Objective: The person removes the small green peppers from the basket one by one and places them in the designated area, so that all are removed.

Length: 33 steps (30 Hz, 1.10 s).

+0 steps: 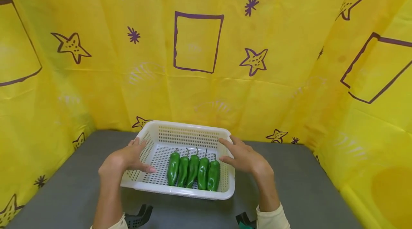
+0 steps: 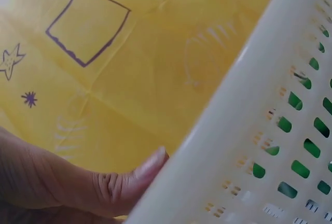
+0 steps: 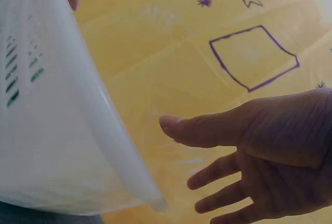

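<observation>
A: Where is the basket (image 1: pixel 180 191)?
B: On the grey table (image 1: pixel 289 179), between the hands, its open side up. I cannot tell whether its base sits flat.

A: Contents?
B: Five green peppers (image 1: pixel 193 169), lying side by side in a row in the right part, stems toward the back wall.

A: Condition of the left hand (image 1: pixel 127 157)?
B: At the basket's left side, thumb spread wide from the fingers. The left wrist view puts the thumb tip right at the rim; contact cannot be confirmed.

A: And the right hand (image 1: pixel 243 155)?
B: At the right side, fingers apart, thumb wide of them, holding nothing. The right wrist view shows a gap between thumb and rim.

A: Surroundings?
B: Yellow cloth (image 1: pixel 206 93) behind and at both sides, marked with purple stars and four-sided outlines. A pale sleeve (image 1: pixel 273 220) covers the right forearm's lower end.
</observation>
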Motion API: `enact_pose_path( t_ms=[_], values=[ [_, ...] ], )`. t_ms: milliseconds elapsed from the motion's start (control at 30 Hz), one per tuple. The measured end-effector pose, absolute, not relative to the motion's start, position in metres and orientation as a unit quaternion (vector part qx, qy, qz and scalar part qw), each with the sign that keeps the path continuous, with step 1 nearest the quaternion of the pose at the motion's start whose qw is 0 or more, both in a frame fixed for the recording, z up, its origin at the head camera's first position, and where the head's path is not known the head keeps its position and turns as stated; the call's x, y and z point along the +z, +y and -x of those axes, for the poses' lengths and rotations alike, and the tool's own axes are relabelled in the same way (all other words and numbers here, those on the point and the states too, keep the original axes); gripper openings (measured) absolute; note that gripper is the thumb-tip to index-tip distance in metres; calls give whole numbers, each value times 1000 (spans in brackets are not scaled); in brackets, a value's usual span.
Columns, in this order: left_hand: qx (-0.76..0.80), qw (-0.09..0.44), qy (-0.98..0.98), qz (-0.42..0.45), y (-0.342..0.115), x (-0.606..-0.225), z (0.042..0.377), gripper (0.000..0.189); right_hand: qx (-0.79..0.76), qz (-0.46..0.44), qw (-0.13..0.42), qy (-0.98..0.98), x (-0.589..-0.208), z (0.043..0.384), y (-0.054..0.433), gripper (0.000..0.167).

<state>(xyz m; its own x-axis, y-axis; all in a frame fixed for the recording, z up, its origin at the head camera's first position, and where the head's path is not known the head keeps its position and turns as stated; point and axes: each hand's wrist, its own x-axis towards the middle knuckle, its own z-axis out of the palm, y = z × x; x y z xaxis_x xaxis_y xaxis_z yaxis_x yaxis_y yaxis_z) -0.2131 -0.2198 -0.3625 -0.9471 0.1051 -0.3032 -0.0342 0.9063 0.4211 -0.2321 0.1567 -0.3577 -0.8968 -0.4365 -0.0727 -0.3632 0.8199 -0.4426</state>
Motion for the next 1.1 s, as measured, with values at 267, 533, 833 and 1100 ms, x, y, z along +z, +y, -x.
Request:
enact_pose_path(
  t_ms=[267,533,833,1100],
  values=[
    [200,162,966,0,-218,-362,210,121,-166,266,67,947,-361,230,136,56],
    [183,170,968,-16,-221,-363,211,118,-128,293,127,939,-372,228,114,46],
    [187,179,966,9,-204,-362,210,120,-49,262,177,948,-386,220,90,34],
    [202,182,962,21,-202,-361,210,118,-35,246,159,956,-391,219,85,27]
  ],
)
